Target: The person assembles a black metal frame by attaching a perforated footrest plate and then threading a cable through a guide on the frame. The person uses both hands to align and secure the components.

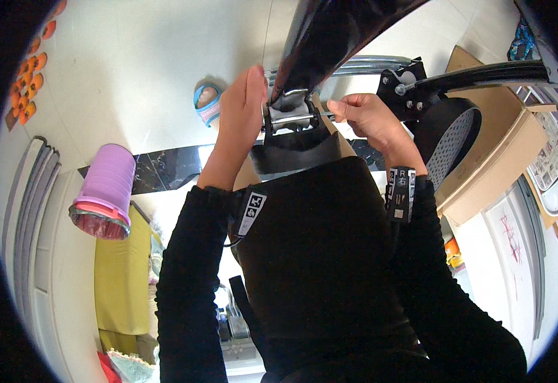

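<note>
- Here's the slim silver metal rod [291,119], lying across the glossy black tubular frame's [320,48] bracket, long axis left to right, between both hands;
- right hand [371,121] nearer, thumb and fingers narrowed, apparently pinching the rod's right end; rod runs leftward from those fingertips;
- left hand [242,105] upright just beside the left end; its fingertips hidden, so grip: cannot tell.

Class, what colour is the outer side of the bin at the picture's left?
The bin is light purple outside, best seen in the head view.
</note>
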`<act>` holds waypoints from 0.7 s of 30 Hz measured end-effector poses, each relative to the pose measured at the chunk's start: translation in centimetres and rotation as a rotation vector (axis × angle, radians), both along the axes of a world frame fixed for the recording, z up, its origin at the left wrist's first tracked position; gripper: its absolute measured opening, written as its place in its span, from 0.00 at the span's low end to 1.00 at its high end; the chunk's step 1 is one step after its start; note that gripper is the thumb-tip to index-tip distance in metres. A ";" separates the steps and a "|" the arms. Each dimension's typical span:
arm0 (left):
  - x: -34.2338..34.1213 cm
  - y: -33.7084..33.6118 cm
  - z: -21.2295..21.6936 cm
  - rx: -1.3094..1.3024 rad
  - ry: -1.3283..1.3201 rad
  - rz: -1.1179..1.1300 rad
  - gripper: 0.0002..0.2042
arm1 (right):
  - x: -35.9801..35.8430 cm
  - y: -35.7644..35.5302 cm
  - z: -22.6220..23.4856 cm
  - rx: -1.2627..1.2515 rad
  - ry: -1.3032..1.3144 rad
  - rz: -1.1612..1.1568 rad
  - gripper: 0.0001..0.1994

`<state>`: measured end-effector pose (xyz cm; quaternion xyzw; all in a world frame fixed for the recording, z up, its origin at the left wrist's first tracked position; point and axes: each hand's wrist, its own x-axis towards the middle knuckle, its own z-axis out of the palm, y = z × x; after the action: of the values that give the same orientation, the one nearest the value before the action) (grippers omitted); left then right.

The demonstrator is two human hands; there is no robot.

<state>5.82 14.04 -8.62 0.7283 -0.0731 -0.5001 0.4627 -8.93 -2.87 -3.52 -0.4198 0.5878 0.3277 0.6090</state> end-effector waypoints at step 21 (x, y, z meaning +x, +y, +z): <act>-1.4 4.4 6.3 -0.281 -0.644 -0.352 0.13 | -0.1 0.4 -0.1 -0.020 -0.034 -0.031 0.14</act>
<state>4.40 18.48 -2.29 0.7538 -0.4063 -0.3027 0.4184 -9.00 -2.48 -3.60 -0.4223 0.5869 0.3051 0.6198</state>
